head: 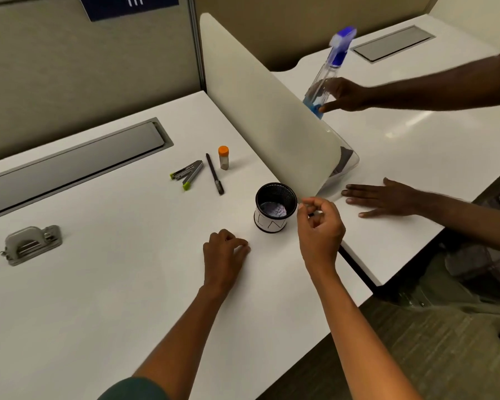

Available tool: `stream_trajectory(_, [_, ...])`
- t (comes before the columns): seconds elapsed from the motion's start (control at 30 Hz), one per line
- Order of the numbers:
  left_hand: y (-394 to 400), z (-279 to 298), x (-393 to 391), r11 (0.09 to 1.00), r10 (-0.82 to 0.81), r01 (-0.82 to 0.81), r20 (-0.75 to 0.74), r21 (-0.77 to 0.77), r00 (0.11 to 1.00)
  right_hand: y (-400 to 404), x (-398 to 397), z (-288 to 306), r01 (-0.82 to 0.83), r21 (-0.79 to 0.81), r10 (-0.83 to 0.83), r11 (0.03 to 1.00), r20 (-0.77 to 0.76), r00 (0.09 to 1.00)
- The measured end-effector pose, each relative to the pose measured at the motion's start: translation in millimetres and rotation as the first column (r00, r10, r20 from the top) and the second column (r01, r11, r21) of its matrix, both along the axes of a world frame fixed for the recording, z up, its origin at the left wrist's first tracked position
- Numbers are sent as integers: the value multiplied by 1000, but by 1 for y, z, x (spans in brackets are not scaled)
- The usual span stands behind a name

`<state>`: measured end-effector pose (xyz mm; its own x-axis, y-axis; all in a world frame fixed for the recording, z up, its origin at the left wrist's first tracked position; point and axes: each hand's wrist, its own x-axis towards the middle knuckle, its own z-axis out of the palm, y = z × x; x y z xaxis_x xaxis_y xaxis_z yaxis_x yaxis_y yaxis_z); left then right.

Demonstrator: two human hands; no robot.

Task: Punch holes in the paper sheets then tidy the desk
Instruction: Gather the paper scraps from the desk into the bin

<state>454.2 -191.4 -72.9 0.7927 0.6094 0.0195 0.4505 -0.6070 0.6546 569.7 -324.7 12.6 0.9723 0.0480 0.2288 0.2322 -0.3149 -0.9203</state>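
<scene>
The right hand (319, 223) hovers just beside the black mesh pen cup (275, 207), on its near right side, thumb and forefinger pinched together on something small and dark that is too small to name. The left hand (224, 254) rests on the white desk (98, 298) in front of the cup and slightly left, fingers curled loosely, holding nothing.

No paper sheets show anywhere, so the punching looks finished and this seems to be tidying. Behind the cup and to its left lie a dark pen (214, 174), an open stapler with green tips (186, 174) and an upright glue stick with an orange cap (223, 157). The metal hole punch (32, 245) sits far left of the cup.

Risks, as I judge them: the cup is light and unsteadied, so a knock from the pinching hand could tip it. Beyond the divider (272, 111) to the cup's right, another person's hand (384, 197) lies flat, and a second grips a spray bottle (328, 73); a reach could collide.
</scene>
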Motion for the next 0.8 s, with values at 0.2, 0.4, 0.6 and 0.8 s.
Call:
stream_trajectory(0.2, [1,-3,5,988,-90,91,-13,124,996,-10,-11,-8,43,49,-43,998,-2,999])
stream_trajectory(0.4, [-4,1,12,944,-160,206,-189,256,969,-9,-26,-26,40,38,-37,998,-71,997])
stream_trajectory(0.6, [-16,1,9,931,-124,198,-243,307,962,-12,-33,-34,12,8,-11,1000,-109,994])
stream_trajectory(0.8, [-20,3,12,921,-87,196,-314,337,946,-14,-49,-46,-29,-47,24,998,-117,993])
